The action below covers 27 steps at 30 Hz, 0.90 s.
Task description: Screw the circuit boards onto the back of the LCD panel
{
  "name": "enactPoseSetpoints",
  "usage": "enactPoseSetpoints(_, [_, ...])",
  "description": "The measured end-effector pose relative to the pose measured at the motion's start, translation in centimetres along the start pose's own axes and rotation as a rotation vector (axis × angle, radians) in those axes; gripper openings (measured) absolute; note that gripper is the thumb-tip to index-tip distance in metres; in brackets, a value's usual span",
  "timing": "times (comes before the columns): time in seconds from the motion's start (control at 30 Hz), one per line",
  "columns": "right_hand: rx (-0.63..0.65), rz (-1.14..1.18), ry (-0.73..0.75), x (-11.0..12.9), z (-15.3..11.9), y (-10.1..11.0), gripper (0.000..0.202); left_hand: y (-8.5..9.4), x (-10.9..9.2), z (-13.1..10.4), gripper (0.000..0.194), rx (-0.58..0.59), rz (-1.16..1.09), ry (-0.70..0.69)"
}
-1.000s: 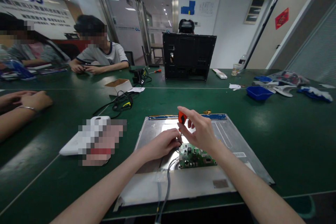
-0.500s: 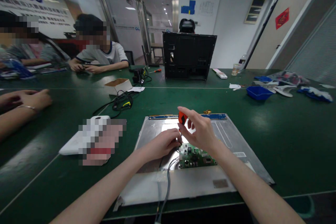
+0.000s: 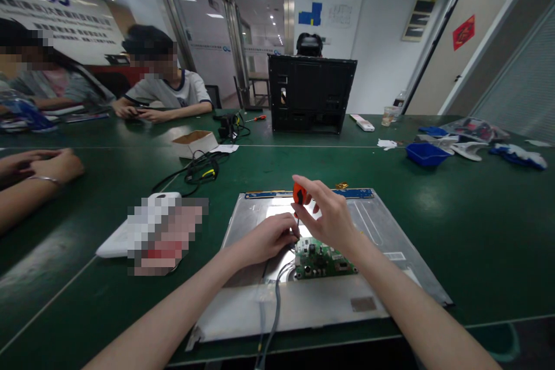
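Observation:
A silver metal display panel point(image 3: 321, 300) lies flat on the green table, with a green circuit board point(image 3: 323, 260) on its middle and a blue strip along its far edge. My right hand point(image 3: 325, 211) grips the orange handle of a screwdriver point(image 3: 299, 193), held upright with its shaft pointing down at the board's upper left corner. My left hand point(image 3: 277, 237) is pinched beside the shaft's lower end; what lies between its fingertips is hidden. Grey cables point(image 3: 278, 306) run from the board's left side over the panel's near edge.
A white device point(image 3: 125, 231) lies left of the panel. Behind are black cables point(image 3: 202, 167), an open box point(image 3: 195, 141), a black monitor housing point(image 3: 312, 92) and a blue tray point(image 3: 427, 154). Other people sit at the left; one's hands point(image 3: 56, 167) rest on the table.
The view has shifted very slightly. Both hands keep nearly the same place, and the screwdriver stays upright in my right hand.

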State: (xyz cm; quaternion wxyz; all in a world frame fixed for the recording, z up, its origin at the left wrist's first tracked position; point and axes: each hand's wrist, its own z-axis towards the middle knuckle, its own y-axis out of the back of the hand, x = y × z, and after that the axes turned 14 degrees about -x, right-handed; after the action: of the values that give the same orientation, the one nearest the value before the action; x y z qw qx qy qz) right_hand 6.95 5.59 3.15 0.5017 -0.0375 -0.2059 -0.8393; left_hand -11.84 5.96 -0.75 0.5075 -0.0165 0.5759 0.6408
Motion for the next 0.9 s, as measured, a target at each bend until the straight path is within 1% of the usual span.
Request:
enactPoseSetpoints(0.13, [0.004,0.018,0.0,0.12,0.06,0.01,0.048,0.11,-0.15,0.03,0.014,0.008,-0.001,0.007])
enactPoseSetpoints(0.33, [-0.022,-0.007,0.007,0.14,-0.09,-0.03,0.049,0.2,-0.36,0.02,0.015,0.011,-0.004,0.018])
enactPoseSetpoints(0.57, [-0.063,-0.02,0.038,0.18,0.02,0.09,0.047,-0.16,0.15,-0.01,0.012,-0.002,-0.01,0.017])
enactPoseSetpoints(0.9, [-0.04,-0.019,0.02,0.18,0.02,0.08,0.041,-0.15,0.15,0.04,0.014,0.012,-0.014,0.014])
